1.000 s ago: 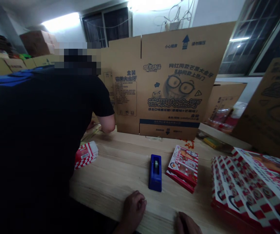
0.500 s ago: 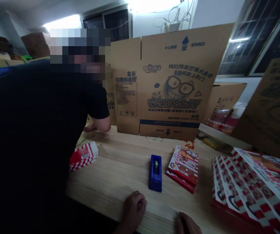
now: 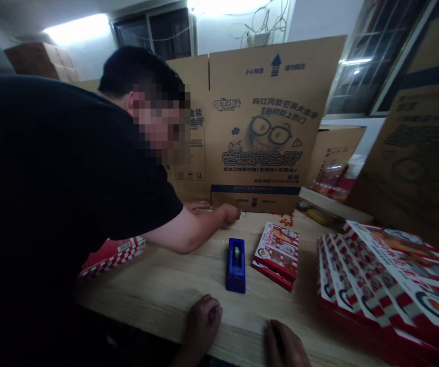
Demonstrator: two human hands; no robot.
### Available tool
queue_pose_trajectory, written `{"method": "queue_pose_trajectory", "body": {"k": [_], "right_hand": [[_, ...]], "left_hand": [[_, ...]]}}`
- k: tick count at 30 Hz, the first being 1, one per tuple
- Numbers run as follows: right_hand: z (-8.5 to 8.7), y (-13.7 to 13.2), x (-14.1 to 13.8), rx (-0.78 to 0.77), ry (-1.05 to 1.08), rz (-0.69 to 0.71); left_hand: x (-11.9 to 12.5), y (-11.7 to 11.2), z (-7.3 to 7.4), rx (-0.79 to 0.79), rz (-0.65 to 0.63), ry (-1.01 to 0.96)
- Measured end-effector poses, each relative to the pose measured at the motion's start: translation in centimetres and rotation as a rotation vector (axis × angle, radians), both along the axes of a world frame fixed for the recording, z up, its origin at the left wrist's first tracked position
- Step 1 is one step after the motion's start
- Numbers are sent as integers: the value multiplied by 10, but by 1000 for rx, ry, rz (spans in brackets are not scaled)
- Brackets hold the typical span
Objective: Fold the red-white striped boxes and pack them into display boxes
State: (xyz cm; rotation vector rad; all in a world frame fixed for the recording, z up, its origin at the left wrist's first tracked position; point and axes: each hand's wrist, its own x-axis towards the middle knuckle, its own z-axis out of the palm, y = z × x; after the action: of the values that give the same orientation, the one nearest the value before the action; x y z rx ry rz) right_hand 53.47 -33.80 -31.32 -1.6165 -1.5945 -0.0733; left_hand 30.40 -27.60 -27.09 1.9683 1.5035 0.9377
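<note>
My left hand (image 3: 203,323) rests at the near edge of the wooden table, fingers curled into a loose fist with nothing visible in it. My right hand (image 3: 286,345) lies to its right, partly cut off by the bottom of the view; a dark gap parts its thumb from the fingers, and it holds nothing I can see. A blue tape dispenser (image 3: 236,266) stands just beyond my hands, touched by neither. Right of it lie red-and-white printed boxes (image 3: 276,252), one on another.
At left a person in a black shirt (image 3: 70,168) leans across the table, a hand (image 3: 230,214) near a small metallic item at the foot of a large cardboard sheet (image 3: 265,153). Stacked red-and-white boxes (image 3: 391,290) fill the right. More boxes (image 3: 114,253) lie at left.
The person at left has leaned farther right, an arm now stretched out to the small item by the cardboard. The view has shifted slightly. My hands stay resting on the table.
</note>
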Motion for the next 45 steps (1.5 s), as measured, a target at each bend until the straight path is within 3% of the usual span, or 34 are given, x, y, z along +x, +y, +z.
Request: {"method": "queue_pose_trajectory", "body": {"k": [5,11,18,29,45], "right_hand": [[6,-2,0,11,-13,1],[14,0,-5,132,-10,-31],[19,0,-6,127,3,-26],[19,-1,-6,121,-20,-13],[16,1,-5,131,6,-20]], "left_hand": [[2,2,0,15,-12,24],[4,4,-3,36,-22,26],[4,6,-7,85,-27,15],[3,7,-14,91,-41,10],[4,8,-12,122,-41,10]]}}
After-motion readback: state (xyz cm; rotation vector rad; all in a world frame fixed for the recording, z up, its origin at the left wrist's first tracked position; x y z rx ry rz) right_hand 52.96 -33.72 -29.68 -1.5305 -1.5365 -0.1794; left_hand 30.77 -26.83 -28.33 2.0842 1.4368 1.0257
